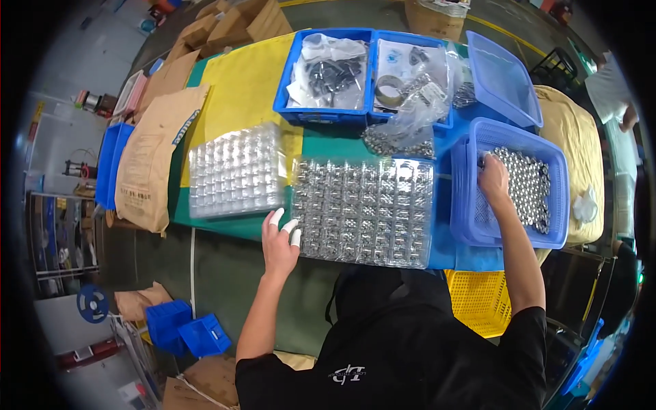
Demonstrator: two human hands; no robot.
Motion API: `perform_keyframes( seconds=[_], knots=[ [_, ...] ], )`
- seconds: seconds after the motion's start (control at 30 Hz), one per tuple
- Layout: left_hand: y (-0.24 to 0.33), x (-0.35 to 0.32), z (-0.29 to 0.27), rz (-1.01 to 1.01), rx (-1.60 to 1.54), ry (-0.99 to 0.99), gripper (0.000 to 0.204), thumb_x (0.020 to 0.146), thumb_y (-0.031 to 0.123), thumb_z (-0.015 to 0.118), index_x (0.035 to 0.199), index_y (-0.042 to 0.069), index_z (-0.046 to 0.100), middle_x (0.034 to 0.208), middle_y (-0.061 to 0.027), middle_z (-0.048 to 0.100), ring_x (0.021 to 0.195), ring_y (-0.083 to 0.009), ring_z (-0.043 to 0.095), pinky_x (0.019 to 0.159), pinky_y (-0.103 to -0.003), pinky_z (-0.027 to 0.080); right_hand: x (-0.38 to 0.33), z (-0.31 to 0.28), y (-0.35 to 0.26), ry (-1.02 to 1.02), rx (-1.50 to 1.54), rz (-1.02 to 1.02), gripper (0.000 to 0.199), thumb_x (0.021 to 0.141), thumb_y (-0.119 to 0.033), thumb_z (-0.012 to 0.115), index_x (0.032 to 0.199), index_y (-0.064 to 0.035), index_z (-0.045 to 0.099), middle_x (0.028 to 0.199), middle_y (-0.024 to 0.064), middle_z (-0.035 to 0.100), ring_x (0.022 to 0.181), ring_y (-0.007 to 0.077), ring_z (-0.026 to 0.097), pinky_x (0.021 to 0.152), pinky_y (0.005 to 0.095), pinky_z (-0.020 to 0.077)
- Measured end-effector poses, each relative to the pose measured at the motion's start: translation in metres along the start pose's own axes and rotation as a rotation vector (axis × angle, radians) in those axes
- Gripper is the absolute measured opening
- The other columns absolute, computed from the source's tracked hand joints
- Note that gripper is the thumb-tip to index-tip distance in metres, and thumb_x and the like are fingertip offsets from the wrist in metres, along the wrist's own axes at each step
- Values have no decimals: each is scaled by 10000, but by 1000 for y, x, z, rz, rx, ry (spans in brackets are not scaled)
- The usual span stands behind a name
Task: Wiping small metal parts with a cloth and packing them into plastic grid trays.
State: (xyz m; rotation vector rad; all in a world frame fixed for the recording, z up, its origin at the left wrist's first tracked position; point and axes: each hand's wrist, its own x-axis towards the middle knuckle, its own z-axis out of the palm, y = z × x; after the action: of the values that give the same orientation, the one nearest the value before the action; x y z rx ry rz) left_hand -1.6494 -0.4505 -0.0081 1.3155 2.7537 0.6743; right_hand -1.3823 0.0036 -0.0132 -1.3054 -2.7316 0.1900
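My left hand (279, 251), with white covers on its fingertips, rests with fingers apart at the left edge of a clear plastic compartment tray (362, 212). Small shiny metal parts show in many of the tray's cells. My right hand (493, 179) reaches into a blue plastic basket (470, 225), its fingers bent down at the left side of a heap of small round metal parts (523, 184). What those fingers hold, if anything, is hidden. Left of the filled tray lies a stack of clear compartment trays (237, 171).
Behind the trays stand blue bins (324, 117) with bagged black parts and a tape roll (389, 91). A plastic bag of metal parts (400, 140) lies before them. Brown paper sack (156, 160) at left, pale sack (570, 130) at right, yellow basket (482, 301) below the table edge.
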Motion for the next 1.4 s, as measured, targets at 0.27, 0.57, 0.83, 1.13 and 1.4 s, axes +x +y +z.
perform_keyframes(
  seconds=[0.27,0.57,0.83,1.13,1.4],
  knots=[
    [-10,-19,-6,-89,28,-7,295,795,119,718,1076,34,685,1330,-170,503,1274,-388,416,1060,-460,376,-16,-14,-14,-95,-68,-12,438,765,-69,673,1194,-67,586,1009,190,639,933,362,639,809,464,508],
    [0,-17,-4,-73,-7,-16,305,789,121,724,1080,43,683,1300,-158,526,1260,-382,434,1048,-461,391,-16,-6,2,-5,83,-62,349,814,-87,645,1162,-78,627,952,178,659,871,362,646,759,458,504],
    [50,9,-4,124,-51,43,275,800,103,715,1065,41,677,1214,-134,592,1186,-365,505,998,-446,430,-37,-39,-8,44,315,-56,281,822,-165,678,1088,-76,655,841,190,676,790,375,658,710,456,515],
    [208,54,-5,358,-711,-252,387,826,131,756,1176,16,636,1125,-124,666,1053,-242,631,863,-342,495,-118,-134,-56,-188,921,-5,274,810,-82,734,1074,-35,679,777,59,662,633,107,588,592,263,488],
    [222,61,3,183,-1150,-586,540,742,-48,780,1238,8,574,1147,-73,648,995,-143,601,837,-287,474,-148,-142,-97,-207,950,-272,351,793,-21,720,1136,-64,661,868,125,637,741,283,657,656,355,521]
  ],
)
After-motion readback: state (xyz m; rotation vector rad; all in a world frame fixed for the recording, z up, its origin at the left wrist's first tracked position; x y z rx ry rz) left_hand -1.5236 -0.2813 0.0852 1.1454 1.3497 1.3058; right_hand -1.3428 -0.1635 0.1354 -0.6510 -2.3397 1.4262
